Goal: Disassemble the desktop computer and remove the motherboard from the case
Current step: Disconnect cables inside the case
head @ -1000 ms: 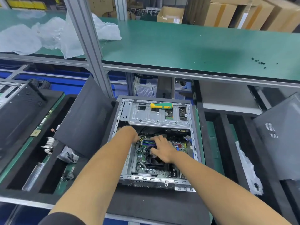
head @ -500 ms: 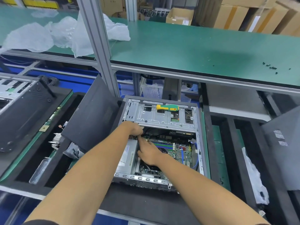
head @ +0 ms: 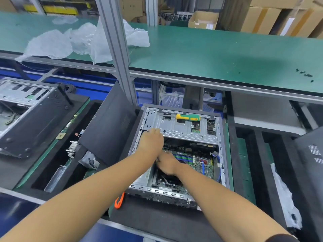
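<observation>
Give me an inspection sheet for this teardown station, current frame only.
Surface: black foam mat on the lower bench; green shelf above.
Job's things: open computer case lying flat; motherboard still inside; screwdriver resting on the drive bracket.
Clutter: plastic bags and loose black screws on the shelf; orange tool at the case's near left corner; side panel leaning left of the case.
Hands: left hand at the case's left wall, right hand inside over the board; grips cannot be told.
Cables: blue cable along the right inner wall.
Surroundings: second chassis far left; cardboard boxes behind.
</observation>
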The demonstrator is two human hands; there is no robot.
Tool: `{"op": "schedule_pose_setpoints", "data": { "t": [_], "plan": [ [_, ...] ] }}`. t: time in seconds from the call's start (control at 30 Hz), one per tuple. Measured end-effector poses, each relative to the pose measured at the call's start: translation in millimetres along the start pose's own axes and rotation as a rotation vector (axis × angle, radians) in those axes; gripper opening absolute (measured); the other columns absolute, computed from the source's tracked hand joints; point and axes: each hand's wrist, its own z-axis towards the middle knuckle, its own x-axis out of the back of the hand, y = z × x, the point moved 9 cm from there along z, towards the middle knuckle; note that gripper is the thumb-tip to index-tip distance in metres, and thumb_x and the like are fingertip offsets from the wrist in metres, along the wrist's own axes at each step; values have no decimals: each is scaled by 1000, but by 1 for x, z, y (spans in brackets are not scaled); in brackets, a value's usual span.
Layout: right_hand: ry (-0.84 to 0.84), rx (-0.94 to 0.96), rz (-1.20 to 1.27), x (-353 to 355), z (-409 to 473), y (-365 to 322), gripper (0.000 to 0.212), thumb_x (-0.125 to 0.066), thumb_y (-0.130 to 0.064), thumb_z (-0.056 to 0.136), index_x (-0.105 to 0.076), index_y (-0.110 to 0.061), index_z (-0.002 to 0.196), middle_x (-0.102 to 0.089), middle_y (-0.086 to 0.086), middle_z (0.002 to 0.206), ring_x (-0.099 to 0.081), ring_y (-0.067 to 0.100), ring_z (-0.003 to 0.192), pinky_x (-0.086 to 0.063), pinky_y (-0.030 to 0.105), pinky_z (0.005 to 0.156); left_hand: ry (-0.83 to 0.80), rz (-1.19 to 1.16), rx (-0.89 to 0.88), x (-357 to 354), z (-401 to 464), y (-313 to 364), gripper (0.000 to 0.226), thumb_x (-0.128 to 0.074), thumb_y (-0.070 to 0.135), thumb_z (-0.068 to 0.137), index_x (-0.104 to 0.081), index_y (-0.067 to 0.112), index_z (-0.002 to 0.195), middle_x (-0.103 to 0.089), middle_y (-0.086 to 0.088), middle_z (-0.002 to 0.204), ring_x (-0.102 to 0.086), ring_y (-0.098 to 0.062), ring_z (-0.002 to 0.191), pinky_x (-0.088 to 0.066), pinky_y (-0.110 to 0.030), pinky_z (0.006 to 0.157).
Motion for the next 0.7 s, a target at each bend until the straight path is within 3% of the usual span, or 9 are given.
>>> {"op": "schedule_pose_setpoints", "data": {
  "t": [0.07,0.13,0.2,0.3,0.43,0.53,0.6,0.7],
  "plan": [
    [-8,21,-77,-2,0,0,30,-42,-7,96,-57,-7,122,-62,19,125,-52,31,115,-32,44,113,-2,-59,-125,-8,3,17,35,-54,8,97,-53,8,132,-49,-12,132,-50,-30,125,-47,-41,100],
    [-41,51,-166,-6,-1,-2,37,-39,-10,100,-59,-7,131,-63,18,130,-49,31,125,-23,42,120,-153,-274,-198,-27,7,28,40,-55,2,94,-55,10,134,-53,-10,131,-54,-30,121,-48,-44,102],
    [-37,86,-235,-5,-3,-1,34,-42,-16,100,-62,-5,125,-63,21,129,-48,32,128,-20,42,122,-283,-428,-189,-38,14,31,41,-49,3,99,-55,8,139,-57,-11,137,-56,-29,123,-45,-42,105],
    [24,144,-224,7,-12,2,20,-51,-23,94,-58,-9,107,-63,19,118,-54,34,114,-36,45,113,-313,-505,-90,-47,33,19,39,-42,7,102,-55,2,139,-56,-18,141,-54,-32,127,-43,-37,107],
    [233,88,-180,29,-26,28,34,-49,-28,94,-54,-16,126,-60,6,119,-52,24,107,-44,45,101,-449,-403,-40,-65,45,20,29,-55,6,99,-60,-1,126,-64,-16,126,-62,-31,107,-51,-39,97],
    [303,-104,-182,31,-32,59,47,-43,-35,100,-43,-15,142,-52,4,132,-46,24,122,-42,43,105,-459,-254,-77,-73,60,32,37,-58,9,99,-56,5,135,-57,-12,138,-56,-31,124,-46,-43,106],
    [289,-181,-171,26,-34,70,45,-38,-38,102,-44,-14,139,-51,5,129,-46,24,118,-44,42,99,-511,-195,-98,-79,63,38,41,-53,10,101,-50,7,142,-48,-10,149,-47,-29,135,-36,-44,115],
    [306,-199,-221,23,-33,70,40,-33,-44,100,-52,-19,125,-55,3,118,-48,24,112,-44,41,92,-525,-179,-116,-81,65,42,40,-59,1,95,-54,5,135,-53,-10,143,-51,-29,129,-38,-45,114]
  ]
}}
